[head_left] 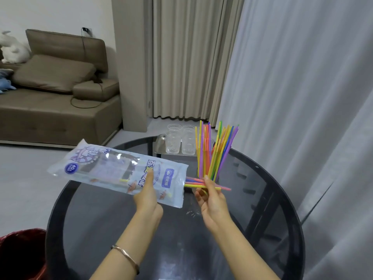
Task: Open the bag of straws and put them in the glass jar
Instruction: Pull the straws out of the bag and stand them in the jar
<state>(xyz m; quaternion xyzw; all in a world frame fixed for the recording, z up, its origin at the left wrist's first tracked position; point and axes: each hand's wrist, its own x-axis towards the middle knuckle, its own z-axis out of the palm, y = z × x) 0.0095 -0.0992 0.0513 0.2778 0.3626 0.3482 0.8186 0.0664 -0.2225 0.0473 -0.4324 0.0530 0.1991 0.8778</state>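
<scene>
My left hand (148,196) grips the pale blue printed straw bag (113,170), held level above the round table with its open mouth to the right. A few coloured straws (196,183) stick out of that mouth, and my right hand (211,197) pinches them between thumb and fingers. Just behind my right hand stands the glass jar (216,177), mostly hidden, with many coloured straws (214,150) fanning upward out of it.
The dark round glass table (121,229) lies under both hands. A metal tray (159,144) with clear plastic cups (173,142) sits at its far edge. A red bin (20,253) is at lower left, a brown sofa (50,102) beyond, grey curtains (302,98) to the right.
</scene>
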